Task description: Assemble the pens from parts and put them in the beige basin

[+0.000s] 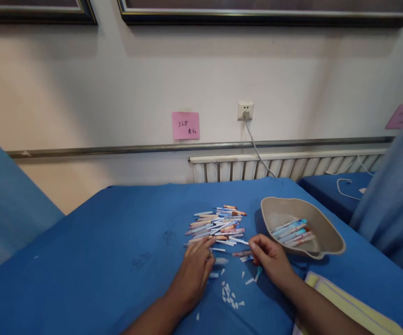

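A loose pile of pens (218, 224) in pale blue, orange and white lies on the blue table cloth (117, 251). My left hand (195, 272) rests palm down at the pile's near edge, fingers curled over a white pen part. My right hand (270, 258) is closed in a pinch round a thin pen (244, 254) that sticks out to the left, with a teal-tipped piece (258, 273) just below the hand. Small white caps (230, 295) are scattered between my two wrists.
A tan tray (327, 232) to the right of the pile holds several assembled pens (292, 231). A yellow-edged pad (355, 307) lies at the near right. Behind the table are a radiator, a wall socket with a cable and a pink note.
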A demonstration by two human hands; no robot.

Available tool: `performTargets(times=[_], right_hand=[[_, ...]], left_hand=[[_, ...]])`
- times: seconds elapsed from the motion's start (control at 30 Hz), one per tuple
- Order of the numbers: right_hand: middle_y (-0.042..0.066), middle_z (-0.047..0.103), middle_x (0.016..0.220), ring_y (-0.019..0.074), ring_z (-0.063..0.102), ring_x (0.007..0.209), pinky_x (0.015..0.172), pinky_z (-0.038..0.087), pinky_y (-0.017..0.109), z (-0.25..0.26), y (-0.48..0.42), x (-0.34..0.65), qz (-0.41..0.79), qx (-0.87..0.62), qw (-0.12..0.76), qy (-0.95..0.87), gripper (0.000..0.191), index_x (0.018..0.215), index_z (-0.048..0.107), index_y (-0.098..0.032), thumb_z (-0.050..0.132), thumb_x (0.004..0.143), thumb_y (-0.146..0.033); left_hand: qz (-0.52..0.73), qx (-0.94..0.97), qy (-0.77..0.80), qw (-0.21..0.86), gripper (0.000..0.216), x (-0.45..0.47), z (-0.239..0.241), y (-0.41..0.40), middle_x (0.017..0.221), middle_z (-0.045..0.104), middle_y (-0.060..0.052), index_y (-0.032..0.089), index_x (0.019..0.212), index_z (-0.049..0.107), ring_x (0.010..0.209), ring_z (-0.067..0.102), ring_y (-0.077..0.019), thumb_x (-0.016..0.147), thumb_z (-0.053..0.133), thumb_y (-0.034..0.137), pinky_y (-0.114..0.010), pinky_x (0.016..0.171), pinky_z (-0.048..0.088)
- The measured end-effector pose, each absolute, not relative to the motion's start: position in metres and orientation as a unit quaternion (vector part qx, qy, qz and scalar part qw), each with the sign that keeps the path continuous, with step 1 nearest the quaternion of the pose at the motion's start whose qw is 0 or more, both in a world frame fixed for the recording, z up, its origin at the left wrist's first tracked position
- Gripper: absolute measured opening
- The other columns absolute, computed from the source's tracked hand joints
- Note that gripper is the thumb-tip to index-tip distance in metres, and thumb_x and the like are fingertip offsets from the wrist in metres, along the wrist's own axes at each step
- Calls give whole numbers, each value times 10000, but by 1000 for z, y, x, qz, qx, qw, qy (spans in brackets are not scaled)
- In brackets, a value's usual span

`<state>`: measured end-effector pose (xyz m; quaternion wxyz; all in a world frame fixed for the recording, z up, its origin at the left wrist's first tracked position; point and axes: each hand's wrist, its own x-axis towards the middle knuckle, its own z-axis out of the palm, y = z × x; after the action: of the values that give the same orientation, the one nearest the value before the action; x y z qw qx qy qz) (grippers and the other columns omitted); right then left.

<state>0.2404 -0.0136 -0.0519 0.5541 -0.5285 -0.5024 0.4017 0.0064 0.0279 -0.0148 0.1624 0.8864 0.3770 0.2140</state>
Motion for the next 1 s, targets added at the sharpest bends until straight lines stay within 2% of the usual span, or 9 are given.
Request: performTargets(times=[0.07, 0.17, 0.3, 0.43, 0.57, 0.73, 0.87, 1.0], right_hand=[[-48, 456, 531, 115, 423, 499, 504, 343, 230, -53, -12, 240, 407, -523, 559, -498, 322, 712, 550, -191, 542, 810, -497], [-51, 454, 539, 111, 425, 490, 491, 346, 226, -55, -9, 241, 410, -515, 567, -495, 337, 717, 543, -192, 553, 796, -519], [-52, 452, 522, 113, 433, 472, 481, 375, 230, -57, -7, 242, 417, -516, 570, -484, 359, 734, 550, -191, 555, 783, -548], [-53, 453, 522, 111, 437, 461, 473, 392, 231, -55, -7, 242, 419, -514, 571, -484, 378, 721, 552, -193, 563, 764, -569], [-54, 451, 517, 114, 441, 461, 469, 400, 233, -53, -7, 242, 418, -507, 574, -490, 386, 708, 551, -199, 567, 749, -583], [-59, 452, 513, 109, 440, 455, 459, 387, 224, -57, -5, 243, 418, -503, 571, -497, 382, 698, 552, -194, 566, 749, -572], [-63, 445, 513, 98, 424, 448, 444, 368, 209, -59, -4, 244, 423, -499, 570, -497, 365, 696, 549, -187, 570, 750, -548], [-55, 477, 522, 96, 433, 448, 441, 361, 204, -57, -5, 243, 428, -493, 573, -496, 366, 695, 555, -186, 576, 742, -547]], left_hand=[[215, 888, 376, 153, 295, 20, -13, 41, 1339, 521, -74, 227, 1136, 577, 1291, 388, -247, 925, 372, 253, -489, 1065, 298], [206, 901, 347, 159, 341, 35, -11, 49, 1280, 572, -77, 231, 1229, 529, 1224, 466, -229, 929, 371, 259, -448, 1053, 325], [161, 914, 332, 168, 339, 36, -12, 34, 1225, 608, -57, 261, 1222, 536, 1146, 531, -219, 932, 361, 244, -451, 1050, 324], [159, 913, 343, 151, 346, 31, -17, 14, 1288, 563, -63, 254, 1235, 515, 1222, 463, -250, 900, 431, 235, -454, 1042, 341], [197, 902, 351, 156, 276, 26, -14, 0, 1262, 574, -68, 250, 1155, 554, 1195, 483, -244, 909, 427, 263, -417, 1026, 369], [213, 882, 375, 190, 221, 10, -8, -23, 1087, 632, -74, 240, 1030, 568, 1005, 576, -213, 930, 381, 304, -348, 910, 447], [203, 852, 431, 216, 279, 3, -7, -37, 893, 641, -57, 226, 865, 565, 826, 590, -197, 944, 321, 338, -309, 776, 470], [246, 813, 469, 244, 299, 4, -4, -34, 851, 633, -54, 222, 851, 565, 792, 581, -203, 931, 333, 392, -307, 750, 454]])
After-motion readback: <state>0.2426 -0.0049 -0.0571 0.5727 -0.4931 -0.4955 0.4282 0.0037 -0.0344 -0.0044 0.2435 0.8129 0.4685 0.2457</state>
